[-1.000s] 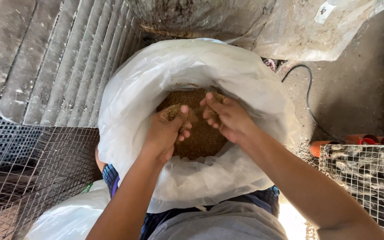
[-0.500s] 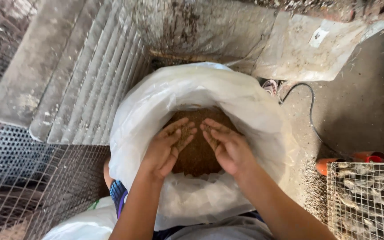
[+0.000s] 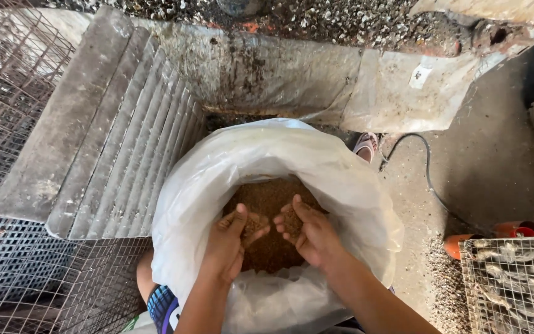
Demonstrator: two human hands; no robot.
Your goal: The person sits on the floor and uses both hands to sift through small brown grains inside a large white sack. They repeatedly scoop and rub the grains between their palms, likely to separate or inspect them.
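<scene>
1. A second ago both hands were held above the open mouth of the large white plastic sack (image 3: 267,154), palms partly turned and fingers loose. Half a second ago they lay flat, side by side, over the brown granular feed (image 3: 267,204). Now they have sunk lower into the sack and turned palm-up.

2. The left hand (image 3: 230,238) is cupped with a small heap of the brown grains in its hollow, fingers curled loosely rather than clenched. The right hand (image 3: 307,232) is likewise cupped and carries its own small pile. Neither is spread wide or closed to a fist, and they sit just beside each other with thumbs outward.

3. My reading is that the change from flat palms to loaded cups means a scoop of feed has been gathered and sits at the point of lifting.

4. The sack stands upright on the grey concrete floor (image 3: 495,161), its long axis vertical and its mouth opening straight up towards the camera. The rim is rolled outward, and the feed lies well down inside.

5. A grey corrugated sheet (image 3: 125,154) leans beside the sack on the left, with wire mesh cages (image 3: 13,124) beyond it. Another wire cage (image 3: 514,284) stands at the lower right, and a black cable (image 3: 428,179) trails across the floor.
</scene>
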